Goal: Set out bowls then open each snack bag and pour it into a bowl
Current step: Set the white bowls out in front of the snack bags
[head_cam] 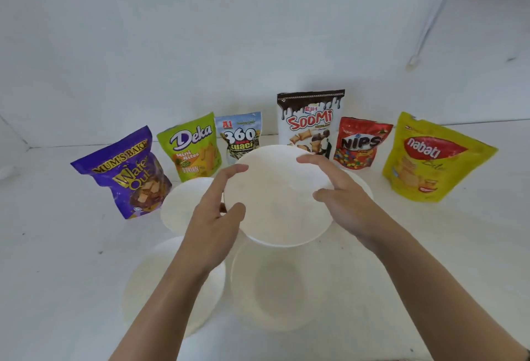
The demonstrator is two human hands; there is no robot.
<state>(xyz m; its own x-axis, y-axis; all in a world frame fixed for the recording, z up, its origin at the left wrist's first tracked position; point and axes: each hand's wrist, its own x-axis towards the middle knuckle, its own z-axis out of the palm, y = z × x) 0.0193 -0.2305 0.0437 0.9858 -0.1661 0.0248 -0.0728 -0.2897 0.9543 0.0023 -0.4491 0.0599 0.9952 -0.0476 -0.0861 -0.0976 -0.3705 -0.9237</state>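
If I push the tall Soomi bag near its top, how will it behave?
The Soomi bag stands upright and is the tallest pouch, so it would probably tip over. Its film looks thin, so it likely dents when squeezed.

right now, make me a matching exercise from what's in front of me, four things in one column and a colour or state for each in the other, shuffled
Column one:
1. Deka bag
2. Nips bag
3. nabati bag
4. raised bowl

Column two:
a. red
b. held between left hand and right hand
c. green
d. yellow

Pairs: 1-c, 2-a, 3-d, 4-b
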